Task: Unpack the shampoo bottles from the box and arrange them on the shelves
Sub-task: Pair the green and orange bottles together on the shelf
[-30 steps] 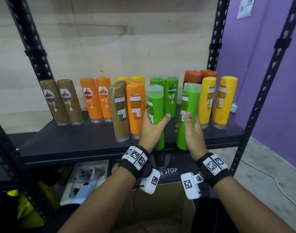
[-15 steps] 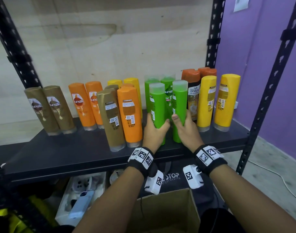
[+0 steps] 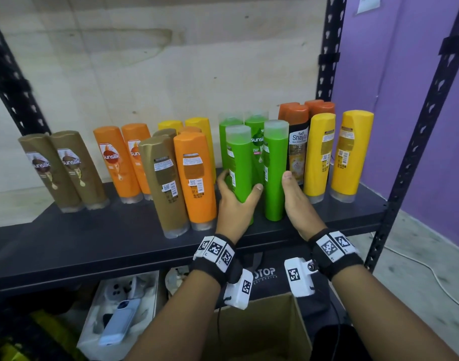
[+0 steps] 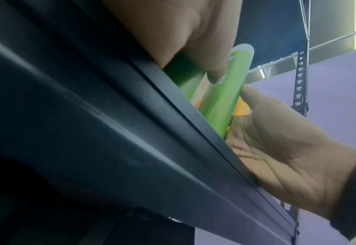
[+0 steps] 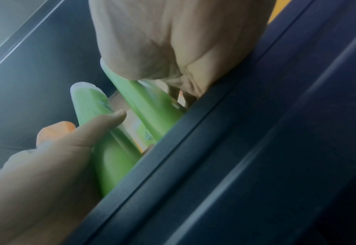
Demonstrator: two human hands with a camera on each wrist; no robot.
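Note:
Two green shampoo bottles stand near the front of the dark shelf (image 3: 113, 230), ahead of two more green ones (image 3: 257, 131). My left hand (image 3: 237, 198) grips the left green bottle (image 3: 239, 157), thumb across its front and fingers round its left side. My right hand (image 3: 294, 201) holds the right green bottle (image 3: 274, 178) from the right, thumb along its edge and fingers hidden behind it. The right bottle's base rests on the shelf. The left bottle's base is hidden by my hand. The open cardboard box (image 3: 262, 332) sits below, between my forearms.
Brown (image 3: 66, 173), orange (image 3: 194, 178) and yellow bottles (image 3: 351, 155) and dark Shayla bottles (image 3: 297, 152) fill the shelf on both sides. Black uprights (image 3: 410, 142) frame it, with a purple wall at right. A white tray with a phone (image 3: 118, 321) lies underneath.
Both hands carried the green bottles forward and stood them on the shelf before the other green pair. My right thumb slid from the bottle's front to its right edge.

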